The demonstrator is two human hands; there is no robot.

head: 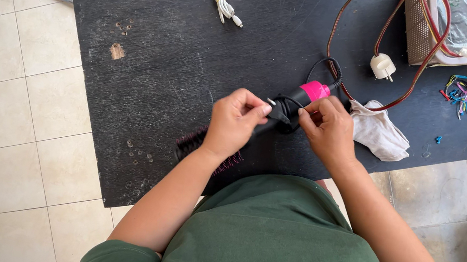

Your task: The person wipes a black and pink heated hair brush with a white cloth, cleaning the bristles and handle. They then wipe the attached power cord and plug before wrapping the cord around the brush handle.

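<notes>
Both hands' grip pinches hot-air brush (pixel 287 111); wrists bent inward.

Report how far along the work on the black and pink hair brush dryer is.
Looks done: nothing clearly finished. In hand: left hand and right hand pinch the black cord at the hair brush dryer lying on the black table. Left: the cord's loop lies loose behind; white plug untouched.

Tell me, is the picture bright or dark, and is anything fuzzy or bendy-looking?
In the head view, soft daylight fills the scene with no harsh glare; the worn black wooden table looks matte. The left hand and right hand on the black and pink hair-dryer brush look sharp, not blurred. The table edges and floor tiles slant and bend slightly toward the corners, as wide lenses do.
</notes>
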